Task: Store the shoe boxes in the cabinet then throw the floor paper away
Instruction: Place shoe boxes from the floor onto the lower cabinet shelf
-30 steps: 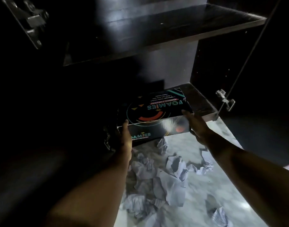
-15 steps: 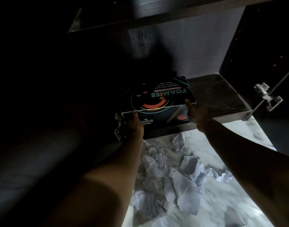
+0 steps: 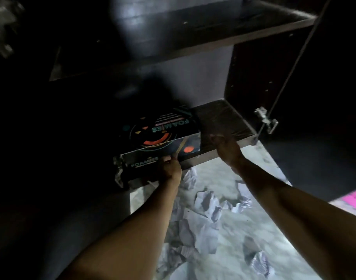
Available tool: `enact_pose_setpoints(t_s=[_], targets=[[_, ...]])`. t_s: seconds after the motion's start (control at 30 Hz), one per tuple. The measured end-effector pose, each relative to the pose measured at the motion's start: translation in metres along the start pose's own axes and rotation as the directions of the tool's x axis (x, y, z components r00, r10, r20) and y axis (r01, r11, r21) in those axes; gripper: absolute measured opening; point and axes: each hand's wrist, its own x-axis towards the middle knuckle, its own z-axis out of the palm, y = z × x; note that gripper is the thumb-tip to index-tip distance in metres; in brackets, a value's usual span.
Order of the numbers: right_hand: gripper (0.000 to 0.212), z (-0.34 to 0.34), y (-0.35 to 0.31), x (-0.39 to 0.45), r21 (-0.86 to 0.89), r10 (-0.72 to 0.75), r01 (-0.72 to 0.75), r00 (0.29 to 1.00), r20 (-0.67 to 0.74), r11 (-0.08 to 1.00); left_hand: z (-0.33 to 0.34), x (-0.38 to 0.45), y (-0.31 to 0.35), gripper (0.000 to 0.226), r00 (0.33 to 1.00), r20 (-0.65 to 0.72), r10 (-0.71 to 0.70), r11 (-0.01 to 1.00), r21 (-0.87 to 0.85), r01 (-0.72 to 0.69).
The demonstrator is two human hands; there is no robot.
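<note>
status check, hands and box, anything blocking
Left hand pressing shoe box front; right hand off it. Box on bottom shelf. Crumpled paper on floor, nothing blocking.

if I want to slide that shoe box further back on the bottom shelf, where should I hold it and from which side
Probably by its two short ends, coming from the open front of the cabinet. The shoe box lies flat with a long face toward you, its right end beside bare shelf. The left hand already touches that front face; the right hand is off the box.
</note>
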Motion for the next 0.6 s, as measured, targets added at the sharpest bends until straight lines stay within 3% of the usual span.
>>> enact_pose_setpoints(t_s=[0.07,0.13,0.23,0.37,0.5,0.6], targets=[[0.019,-0.036,-0.006,-0.034,-0.025,-0.022,0.02,0.998,-0.064,0.999,0.021,-0.034,0.016,0.03,0.972,0.224,0.074,0.997,-0.027,-0.07],[0.025,-0.066,-0.012,-0.069,-0.035,0.022,-0.025,0.997,-0.07,0.999,0.046,-0.052,0.017,0.043,0.917,0.367,0.156,0.986,0.002,-0.169],[0.028,-0.121,-0.017,-0.135,-0.066,0.053,-0.061,0.992,-0.111,0.996,0.071,-0.11,0.024,0.039,0.801,0.557,0.219,0.949,0.07,-0.308],[0.021,-0.181,-0.005,-0.223,-0.075,0.07,-0.092,0.964,-0.256,0.993,0.084,-0.214,0.027,0.012,0.644,0.738,0.205,0.909,0.1,-0.404],[0.023,-0.239,0.019,-0.32,-0.087,0.11,-0.161,0.899,-0.425,0.983,0.105,-0.304,0.002,0.013,0.459,0.873,0.168,0.863,0.095,-0.496],[0.028,-0.276,0.043,-0.392,-0.097,0.154,-0.252,0.808,-0.569,0.963,0.117,-0.365,-0.021,0.015,0.304,0.945,0.119,0.832,0.072,-0.55]])
